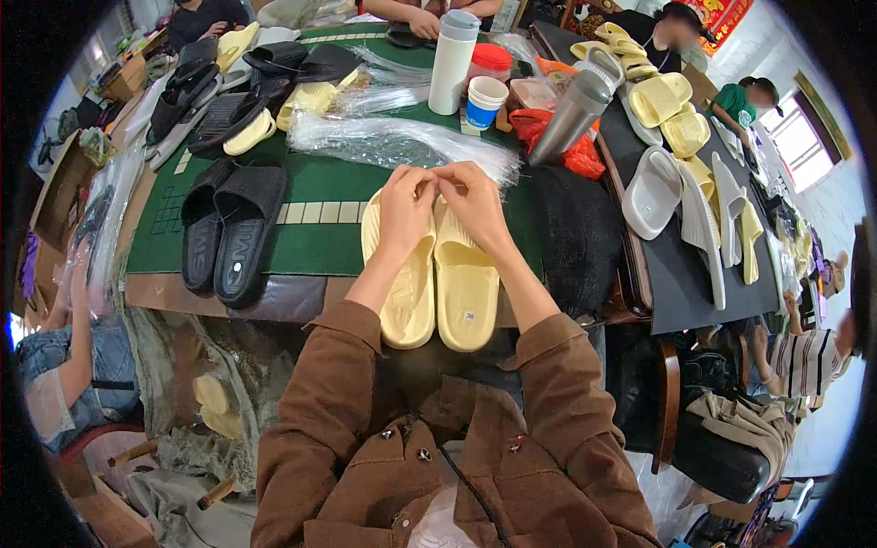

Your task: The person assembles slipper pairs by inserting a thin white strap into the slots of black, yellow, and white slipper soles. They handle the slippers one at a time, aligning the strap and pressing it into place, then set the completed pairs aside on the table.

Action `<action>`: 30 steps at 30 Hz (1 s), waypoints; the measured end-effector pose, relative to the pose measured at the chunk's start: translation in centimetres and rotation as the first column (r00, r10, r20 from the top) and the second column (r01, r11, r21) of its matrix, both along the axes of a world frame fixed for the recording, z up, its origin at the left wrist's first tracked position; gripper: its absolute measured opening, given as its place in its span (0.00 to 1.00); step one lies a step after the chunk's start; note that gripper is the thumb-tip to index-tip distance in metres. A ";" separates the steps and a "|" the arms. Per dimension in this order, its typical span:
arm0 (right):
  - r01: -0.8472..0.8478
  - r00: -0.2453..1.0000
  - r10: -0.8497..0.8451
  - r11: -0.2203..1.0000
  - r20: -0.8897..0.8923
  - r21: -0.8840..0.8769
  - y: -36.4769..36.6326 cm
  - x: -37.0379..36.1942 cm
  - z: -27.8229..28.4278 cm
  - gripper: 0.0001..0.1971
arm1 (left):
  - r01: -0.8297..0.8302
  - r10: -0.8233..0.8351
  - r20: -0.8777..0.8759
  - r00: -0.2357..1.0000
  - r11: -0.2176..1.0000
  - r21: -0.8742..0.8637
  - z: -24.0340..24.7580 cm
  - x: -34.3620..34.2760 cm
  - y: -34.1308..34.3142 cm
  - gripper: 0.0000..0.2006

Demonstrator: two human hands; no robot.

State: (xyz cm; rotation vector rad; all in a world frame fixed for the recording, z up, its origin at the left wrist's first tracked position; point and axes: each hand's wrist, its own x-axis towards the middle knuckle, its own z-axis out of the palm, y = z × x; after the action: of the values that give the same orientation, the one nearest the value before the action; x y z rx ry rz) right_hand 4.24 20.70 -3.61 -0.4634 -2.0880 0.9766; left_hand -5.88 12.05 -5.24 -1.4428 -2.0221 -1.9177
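A pair of pale yellow slide slippers (466, 310) lies side by side in front of me, heels toward me and jutting past the table's near edge. My left hand (407, 208) and my right hand (472, 205) meet over the straps, fingertips pinched together and almost touching. Whatever is between those fingers is too small to make out. Just beyond them spreads a bundle of clear plastic strips (402, 146). To the left rests a pair of black slides (239, 233), seemingly joined by a thin tie at the straps.
Black and yellow slippers (239, 119) are heaped at the far left of the green-topped table (320, 249). A white bottle (453, 64), a paper cup (484, 102) and a steel tumbler (571, 114) stand beyond my hands. Slippers cover the dark table (681, 292) at right. Other people sit around.
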 end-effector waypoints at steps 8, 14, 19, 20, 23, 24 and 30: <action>-0.023 0.998 0.009 0.970 -0.060 -0.241 -0.1 -0.3 -0.4 0.09 | 0.041 -0.042 0.067 0.997 0.999 0.024 -0.2 0.2 0.4 0.05; 0.001 1.000 -0.007 0.967 -0.022 -0.254 0.2 0.0 -0.4 0.07 | 0.058 -0.053 0.149 0.987 0.998 -0.026 0.1 0.2 0.5 0.07; 0.013 0.995 -0.035 0.975 -0.094 -0.222 -0.2 0.0 0.3 0.05 | 0.064 -0.062 0.104 0.993 0.998 -0.014 0.1 0.2 0.4 0.09; -0.002 0.994 -0.023 0.976 -0.109 -0.217 -0.5 0.0 1.0 0.05 | 0.046 -0.045 0.068 0.997 0.999 -0.005 -0.2 0.0 0.4 0.10; -0.189 0.965 0.109 0.920 -0.239 -0.343 0.2 0.3 1.0 0.05 | 0.089 -0.089 0.051 0.995 0.996 -0.003 -0.3 0.0 0.6 0.13; -0.276 0.940 0.160 0.875 -0.302 -0.397 0.6 0.5 0.7 0.05 | 0.121 -0.120 0.059 0.991 0.993 -0.007 -0.3 0.1 0.7 0.14; -0.461 0.868 0.113 0.547 -0.484 -0.699 1.6 2.9 1.4 0.05 | 0.122 -0.117 0.052 0.992 0.989 -0.089 -0.6 0.3 0.8 0.12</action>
State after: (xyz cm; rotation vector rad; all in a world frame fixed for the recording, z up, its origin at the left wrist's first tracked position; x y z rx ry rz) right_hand 7.19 22.25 -2.20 -0.2996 -1.2649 2.0610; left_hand -5.62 12.81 -5.80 -1.5896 -2.1173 -1.9432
